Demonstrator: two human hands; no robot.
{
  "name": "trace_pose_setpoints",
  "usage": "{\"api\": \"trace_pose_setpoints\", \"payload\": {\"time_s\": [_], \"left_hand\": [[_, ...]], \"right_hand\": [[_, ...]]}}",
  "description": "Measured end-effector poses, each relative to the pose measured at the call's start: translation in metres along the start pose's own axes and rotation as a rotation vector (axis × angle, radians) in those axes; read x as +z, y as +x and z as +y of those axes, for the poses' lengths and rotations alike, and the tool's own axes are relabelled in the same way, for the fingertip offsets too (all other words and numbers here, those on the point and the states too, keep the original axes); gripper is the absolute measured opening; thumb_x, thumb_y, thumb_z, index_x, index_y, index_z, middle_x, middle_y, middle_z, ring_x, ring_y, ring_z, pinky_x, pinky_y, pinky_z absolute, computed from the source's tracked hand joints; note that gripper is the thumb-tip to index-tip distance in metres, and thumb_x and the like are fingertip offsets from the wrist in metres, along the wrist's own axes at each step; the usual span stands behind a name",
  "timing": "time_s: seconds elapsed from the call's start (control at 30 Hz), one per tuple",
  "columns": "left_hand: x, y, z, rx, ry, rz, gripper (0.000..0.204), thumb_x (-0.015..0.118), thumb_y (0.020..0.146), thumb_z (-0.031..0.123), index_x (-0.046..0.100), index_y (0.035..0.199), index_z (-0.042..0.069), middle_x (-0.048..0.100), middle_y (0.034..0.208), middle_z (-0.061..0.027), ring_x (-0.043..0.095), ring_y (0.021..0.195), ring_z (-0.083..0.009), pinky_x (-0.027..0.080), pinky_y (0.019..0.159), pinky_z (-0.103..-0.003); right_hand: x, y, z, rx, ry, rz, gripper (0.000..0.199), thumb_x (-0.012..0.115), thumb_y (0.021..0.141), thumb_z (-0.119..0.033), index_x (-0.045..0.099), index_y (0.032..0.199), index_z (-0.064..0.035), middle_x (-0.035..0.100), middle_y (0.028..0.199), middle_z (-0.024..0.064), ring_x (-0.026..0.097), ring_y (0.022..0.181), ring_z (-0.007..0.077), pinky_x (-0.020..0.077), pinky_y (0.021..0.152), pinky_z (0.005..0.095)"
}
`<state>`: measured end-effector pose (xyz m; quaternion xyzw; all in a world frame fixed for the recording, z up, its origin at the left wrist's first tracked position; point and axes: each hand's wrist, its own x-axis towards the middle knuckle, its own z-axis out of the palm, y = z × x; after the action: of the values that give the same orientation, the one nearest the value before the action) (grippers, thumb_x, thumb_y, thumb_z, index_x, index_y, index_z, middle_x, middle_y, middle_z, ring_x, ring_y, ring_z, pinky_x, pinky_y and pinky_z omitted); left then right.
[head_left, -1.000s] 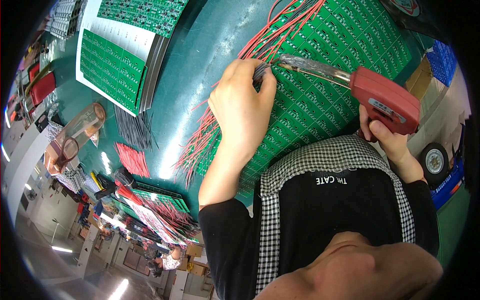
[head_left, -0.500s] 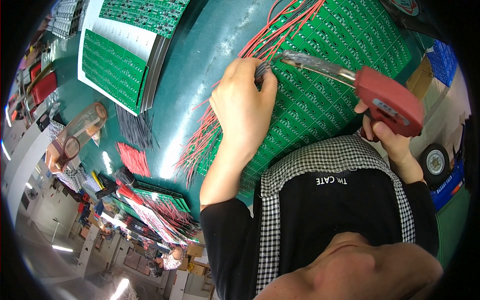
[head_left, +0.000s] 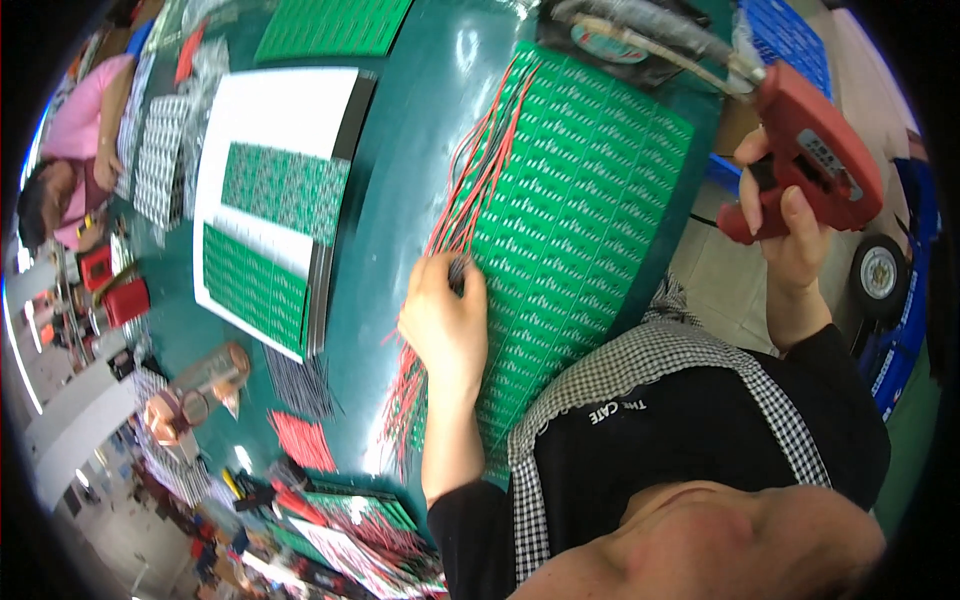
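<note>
My left hand [head_left: 440,320] is closed around a bundle of thin red and black wires [head_left: 482,175], over the left edge of a large green circuit board panel [head_left: 590,190]. The wires fan out beyond my fingers along that edge, and loose ends trail below the hand. My right hand [head_left: 785,220] grips a red soldering gun [head_left: 815,150] by its handle, right of the panel. The gun's long metal barrel points to the upper left, past the panel's far corner, above a dark wrapped item with a round label [head_left: 610,42].
Left of the wires, a white stack [head_left: 275,100] bears smaller green boards [head_left: 255,285]. Below it lie cut black wires [head_left: 300,380], red wires [head_left: 302,440] and a clear orange bottle [head_left: 215,375]. Wired boards [head_left: 360,510] stand lower left. A person in pink [head_left: 90,110] sits beyond.
The view has shifted. The soldering gun has moved away from the wires by my left fingers, toward the upper right. My left hand still holds the wire bundle.
</note>
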<state>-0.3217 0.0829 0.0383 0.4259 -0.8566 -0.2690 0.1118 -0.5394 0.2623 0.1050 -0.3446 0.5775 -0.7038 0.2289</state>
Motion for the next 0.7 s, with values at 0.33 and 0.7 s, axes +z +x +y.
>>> {"api": "trace_pose_setpoints", "payload": {"time_s": [0.33, 0.7], "left_hand": [[-0.015, -0.007, 0.010, 0.095, 0.037, 0.073, 0.011, 0.049, 0.083, 0.010, 0.052, 0.080, 0.000, 0.050, 0.074, -0.0119, 0.055, 0.063, -0.0276, 0.042, 0.056, -0.036], [0.001, -0.004, 0.048, -0.310, -1.316, -1.010, 0.028, 0.039, 0.093, 0.026, 0.046, 0.074, 0.006, 0.037, 0.059, 0.0034, 0.026, 0.045, -0.0037, 0.021, 0.039, -0.018]], "right_hand": [[-0.032, 0.083, -0.010, -0.121, -0.415, 0.242, 0.025, 0.051, 0.085, -0.016, 0.050, 0.107, -0.0024, 0.057, 0.092, 0.0075, 0.048, 0.060, 0.0080, 0.0454, 0.052, 0.0241], [-0.025, 0.033, -0.006, 0.007, -0.077, -0.296, 0.039, 0.061, 0.077, -0.013, 0.046, 0.110, 0.0014, 0.054, 0.085, 0.0057, 0.046, 0.061, 0.0053, 0.0400, 0.054, 0.0198]]}}
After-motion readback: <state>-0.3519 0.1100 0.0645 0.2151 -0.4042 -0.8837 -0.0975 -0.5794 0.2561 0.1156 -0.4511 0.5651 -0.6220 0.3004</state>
